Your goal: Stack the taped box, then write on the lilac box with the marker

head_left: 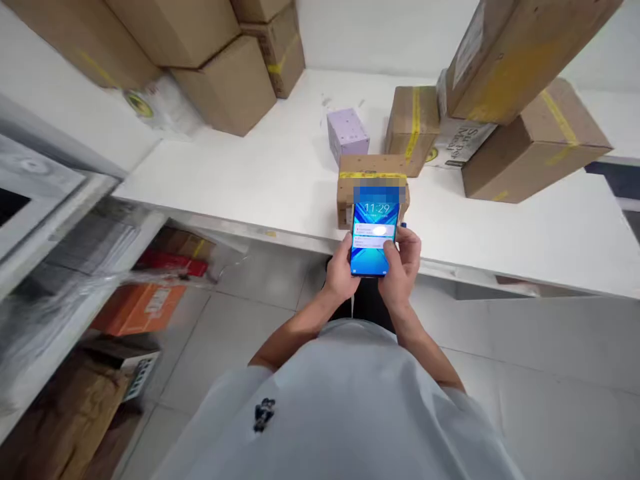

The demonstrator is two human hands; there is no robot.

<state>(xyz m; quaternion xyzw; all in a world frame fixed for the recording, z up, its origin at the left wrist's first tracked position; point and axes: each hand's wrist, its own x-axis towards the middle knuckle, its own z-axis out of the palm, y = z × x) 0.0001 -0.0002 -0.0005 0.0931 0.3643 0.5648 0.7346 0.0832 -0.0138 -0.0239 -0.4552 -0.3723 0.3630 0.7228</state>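
A smartphone with a lit blue lock screen is held upright between my two hands, in front of my body at the table's front edge. My left hand grips its left side, thumb along the edge. Around the right side closes my right hand, its thumb over the screen near the notification cards. The clock on the screen reads 11:29, and a pixelated patch covers the top. Right behind the phone stands a small cardboard box with yellow tape, partly hidden by it. A small blue thing beside my right fingers is too small to name.
On the white table are a lilac box, a taped carton and larger cartons at the right. More cartons stack up at the back left. A shelf at the left holds an orange box and plastic-wrapped goods.
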